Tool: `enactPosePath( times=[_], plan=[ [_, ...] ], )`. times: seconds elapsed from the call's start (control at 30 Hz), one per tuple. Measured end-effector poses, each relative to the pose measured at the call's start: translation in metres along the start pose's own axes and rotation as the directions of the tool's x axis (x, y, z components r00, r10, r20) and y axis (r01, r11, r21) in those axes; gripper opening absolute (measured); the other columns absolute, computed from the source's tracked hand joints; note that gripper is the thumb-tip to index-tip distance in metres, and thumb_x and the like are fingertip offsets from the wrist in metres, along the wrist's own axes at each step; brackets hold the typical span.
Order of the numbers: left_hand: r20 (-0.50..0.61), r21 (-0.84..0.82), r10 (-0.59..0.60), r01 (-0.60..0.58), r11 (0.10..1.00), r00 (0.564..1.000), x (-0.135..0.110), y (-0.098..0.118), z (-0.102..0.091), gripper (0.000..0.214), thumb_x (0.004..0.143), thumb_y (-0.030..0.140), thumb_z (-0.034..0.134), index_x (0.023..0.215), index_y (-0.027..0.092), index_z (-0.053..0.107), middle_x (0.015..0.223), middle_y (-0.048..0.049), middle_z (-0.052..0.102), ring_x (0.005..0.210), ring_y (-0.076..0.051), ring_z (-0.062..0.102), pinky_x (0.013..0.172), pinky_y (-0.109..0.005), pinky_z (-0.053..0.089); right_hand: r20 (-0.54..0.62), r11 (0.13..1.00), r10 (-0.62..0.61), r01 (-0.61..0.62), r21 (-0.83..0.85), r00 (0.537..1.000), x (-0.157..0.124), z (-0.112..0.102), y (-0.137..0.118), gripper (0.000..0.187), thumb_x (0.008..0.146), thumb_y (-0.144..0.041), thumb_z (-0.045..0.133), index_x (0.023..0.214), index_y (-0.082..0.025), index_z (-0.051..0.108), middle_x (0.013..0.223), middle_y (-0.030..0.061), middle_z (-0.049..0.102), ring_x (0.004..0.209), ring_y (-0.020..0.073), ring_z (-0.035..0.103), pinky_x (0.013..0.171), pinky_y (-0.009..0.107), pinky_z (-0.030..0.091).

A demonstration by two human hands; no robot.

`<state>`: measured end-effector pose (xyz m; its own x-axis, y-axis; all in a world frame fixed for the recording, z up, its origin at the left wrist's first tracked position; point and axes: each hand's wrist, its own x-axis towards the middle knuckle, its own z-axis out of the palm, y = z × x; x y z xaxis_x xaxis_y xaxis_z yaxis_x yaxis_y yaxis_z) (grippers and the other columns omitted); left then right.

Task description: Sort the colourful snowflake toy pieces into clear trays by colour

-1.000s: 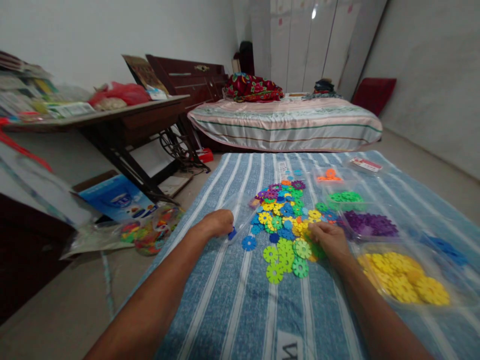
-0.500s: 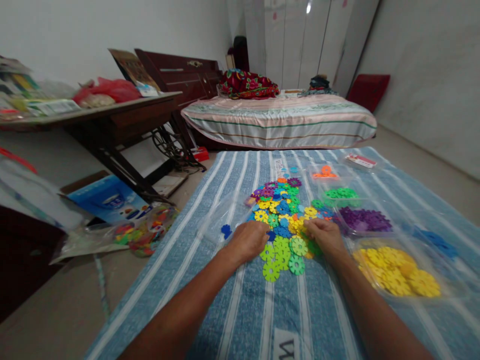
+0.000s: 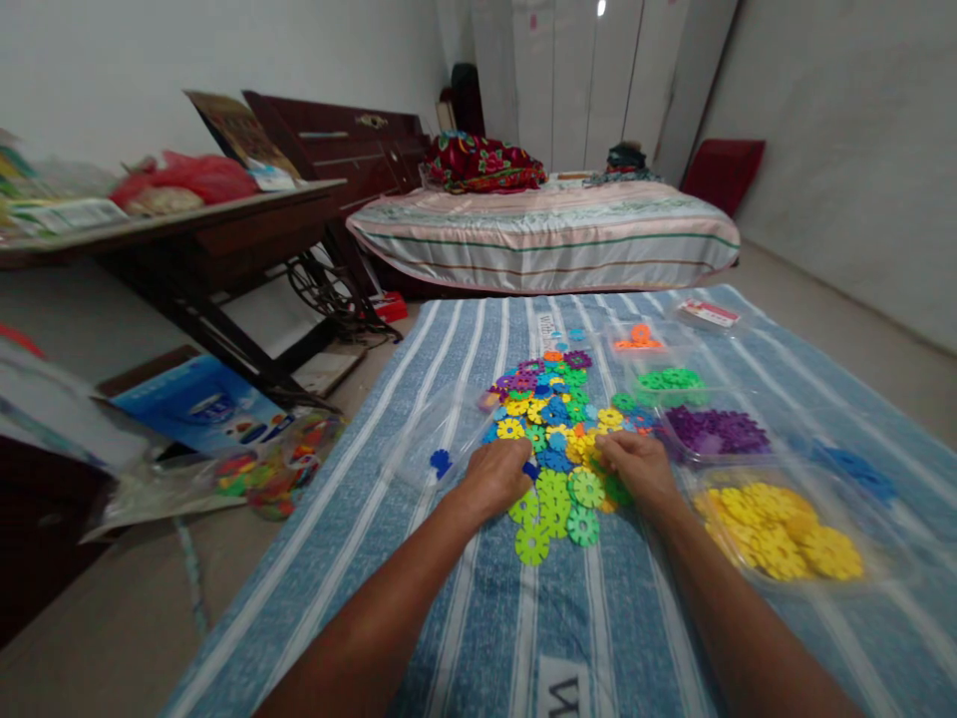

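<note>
A heap of coloured plastic snowflake discs [image 3: 562,409] lies on a blue striped cloth [image 3: 478,618]. My left hand [image 3: 494,477] rests curled on the heap's near left edge, fingers pinched on a blue disc. My right hand [image 3: 634,465] sits curled at the heap's near right edge, over yellow and green discs; what it holds is hidden. Green discs [image 3: 557,504] lie between the two hands. One blue disc [image 3: 441,461] lies in a clear bag [image 3: 441,439] to the left.
Clear trays on the right hold yellow discs [image 3: 785,538], purple discs [image 3: 714,431], green discs [image 3: 669,380] and orange discs [image 3: 635,339]. A dark table [image 3: 224,234] and a bag of toys [image 3: 276,464] stand at left. A bed [image 3: 545,234] is behind.
My left hand left the clear bag, dropping a blue disc there, and moved right onto the heap. My right hand stayed at the heap's right edge. The camera shifted slightly.
</note>
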<state>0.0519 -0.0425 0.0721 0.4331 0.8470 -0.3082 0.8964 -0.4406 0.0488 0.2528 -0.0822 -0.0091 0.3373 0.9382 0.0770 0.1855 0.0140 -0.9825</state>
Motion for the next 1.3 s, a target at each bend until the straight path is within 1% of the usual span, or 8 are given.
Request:
enactPosePath(
  times=[0.2,0.37,0.47,0.6,0.77,1.0,1.2,1.3],
  plan=[
    [-0.049,-0.052,-0.017,0.014,0.999,0.999,-0.001,-0.004,0.004,0.019,0.074,0.019,0.056,0.091,0.021,0.064,0.097,-0.0059,0.07,0.093,-0.022,0.065,0.072,-0.028,0.044,-0.022,1.0,0.002,-0.002,0.008,1.0,0.0,0.001,-0.001,0.051,0.069,-0.065,0.063,0.048,-0.019,0.056,0.046,-0.0001,0.05,0.045,0.0103,0.043,0.046,0.023,0.035],
    [-0.101,-0.19,0.042,-0.061,0.98,0.994,0.0,-0.01,0.008,0.007,0.073,0.018,0.056,0.076,0.02,0.063,0.077,-0.0011,0.066,0.078,-0.017,0.062,0.064,-0.025,0.038,-0.027,1.0,0.0,0.0,-0.002,1.0,0.0,0.001,0.0,0.053,0.069,-0.067,0.063,0.048,-0.018,0.057,0.046,0.0,0.049,0.044,0.0098,0.042,0.045,0.023,0.035],
    [-0.154,-0.263,0.066,-0.105,0.959,0.986,-0.002,-0.022,-0.006,0.006,0.074,0.019,0.056,0.071,0.019,0.062,0.068,0.0005,0.062,0.07,-0.014,0.059,0.06,-0.024,0.036,-0.03,1.0,-0.002,0.003,0.004,1.0,0.0,0.002,0.001,0.053,0.07,-0.066,0.063,0.048,-0.018,0.058,0.046,0.0003,0.05,0.045,0.01,0.042,0.046,0.023,0.035],
    [-0.223,-0.338,-0.049,-0.03,0.941,0.974,-0.008,-0.053,-0.04,0.008,0.074,0.021,0.059,0.078,0.018,0.065,0.065,0.0024,0.061,0.067,-0.013,0.058,0.06,-0.022,0.039,-0.021,1.0,0.01,-0.01,0.019,1.0,0.0,0.002,0.001,0.052,0.07,-0.065,0.064,0.049,-0.018,0.058,0.047,0.0006,0.051,0.046,0.0105,0.044,0.046,0.023,0.036],
    [-0.121,-0.214,-0.178,0.15,0.965,0.977,-0.014,-0.093,-0.061,0.009,0.072,0.021,0.061,0.079,0.018,0.066,0.067,0.0018,0.064,0.063,-0.013,0.06,0.06,-0.022,0.042,-0.014,0.999,0.013,-0.013,0.03,1.0,-0.001,0.002,-0.002,0.05,0.07,-0.062,0.064,0.048,-0.018,0.056,0.047,-0.0003,0.049,0.046,0.01,0.043,0.047,0.023,0.036],
    [0.056,-0.03,-0.245,0.247,0.968,0.968,-0.008,-0.106,-0.043,0.01,0.07,0.018,0.065,0.079,0.02,0.069,0.08,-0.0019,0.072,0.074,-0.016,0.067,0.066,-0.022,0.045,0.004,1.0,0.003,-0.003,0.009,1.0,0.0,0.001,-0.001,0.046,0.072,-0.058,0.063,0.049,-0.018,0.057,0.047,-0.0007,0.05,0.046,0.0098,0.043,0.048,0.023,0.034],
    [-0.153,0.144,-0.424,0.445,0.884,0.893,-0.011,-0.099,-0.053,0.027,0.079,0.024,0.053,0.101,0.02,0.068,0.111,-0.0122,0.071,0.101,-0.026,0.066,0.072,-0.028,0.047,-0.011,1.0,-0.001,0.001,0.02,1.0,0.001,0.002,-0.003,0.049,0.07,-0.061,0.064,0.048,-0.018,0.057,0.046,0.0,0.05,0.047,0.0105,0.044,0.047,0.023,0.036],
    [-0.2,0.11,-0.377,0.403,0.908,0.904,-0.017,-0.088,-0.059,0.028,0.084,0.029,0.047,0.101,0.019,0.068,0.106,-0.0125,0.072,0.099,-0.027,0.066,0.072,-0.03,0.046,-0.01,0.999,0.022,-0.021,0.033,1.0,0.0,0.002,-0.008,0.048,0.068,-0.061,0.065,0.048,-0.018,0.057,0.046,0.0,0.051,0.045,0.0101,0.044,0.045,0.023,0.036]
  ],
)
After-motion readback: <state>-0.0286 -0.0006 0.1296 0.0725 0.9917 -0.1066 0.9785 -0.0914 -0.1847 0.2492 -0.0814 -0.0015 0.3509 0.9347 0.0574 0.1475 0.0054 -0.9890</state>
